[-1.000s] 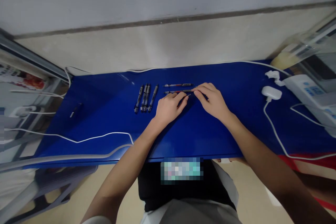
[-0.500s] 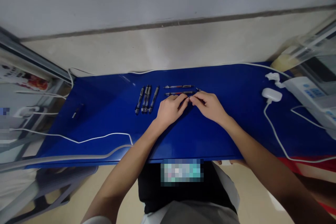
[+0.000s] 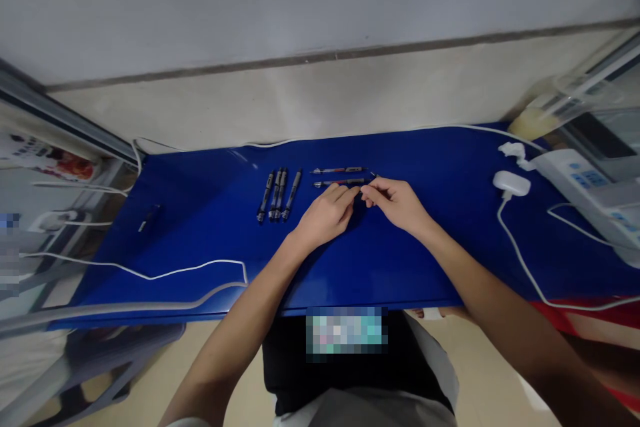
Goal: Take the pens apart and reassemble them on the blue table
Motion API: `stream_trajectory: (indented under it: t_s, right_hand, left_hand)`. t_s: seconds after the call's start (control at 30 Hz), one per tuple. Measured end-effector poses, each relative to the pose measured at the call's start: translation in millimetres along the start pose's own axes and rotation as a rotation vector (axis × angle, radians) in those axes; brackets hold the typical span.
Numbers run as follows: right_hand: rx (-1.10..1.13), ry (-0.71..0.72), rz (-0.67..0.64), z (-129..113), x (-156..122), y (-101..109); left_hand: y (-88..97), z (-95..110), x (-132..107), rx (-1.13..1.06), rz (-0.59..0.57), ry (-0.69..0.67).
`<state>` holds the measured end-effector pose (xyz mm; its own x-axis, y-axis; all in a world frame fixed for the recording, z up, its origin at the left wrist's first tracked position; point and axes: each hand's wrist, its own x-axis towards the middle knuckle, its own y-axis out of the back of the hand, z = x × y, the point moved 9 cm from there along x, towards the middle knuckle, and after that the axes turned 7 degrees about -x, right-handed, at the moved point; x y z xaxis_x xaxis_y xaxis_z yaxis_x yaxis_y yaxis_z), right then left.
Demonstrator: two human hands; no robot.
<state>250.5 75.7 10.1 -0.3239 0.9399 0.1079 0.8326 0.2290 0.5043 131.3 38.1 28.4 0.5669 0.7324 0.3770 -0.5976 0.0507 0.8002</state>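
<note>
The left hand (image 3: pixel 325 213) and right hand (image 3: pixel 395 205) have drawn closer, fingertips almost meeting. Whether they pinch anything is hidden, though a small dark pen tip (image 3: pixel 373 175) shows just beyond the right fingers. Two pens (image 3: pixel 340 183) lie just above the hands, and four pens (image 3: pixel 293 195) lie side by side to their left on the blue tabletop (image 3: pixel 400 267).

Slim red-accented pen (image 3: pixel 340 182) lying flat, tip pointing right; second slim pen (image 3: pixel 337 170) lying parallel just beyond it.
</note>
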Motion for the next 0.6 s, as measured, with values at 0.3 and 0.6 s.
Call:
stream_trajectory:
  t_s: [0.3,0.6]
  right_hand:
    - [0.152,-0.017,0.096,2,1,18]
    - [0.212,-0.018,0.148,0,1,29]
  left_hand:
    - [14.9,-26,-2,-0.027,0.072,0.198]
    - [39.7,-47,-7,-0.23,0.271,0.42]
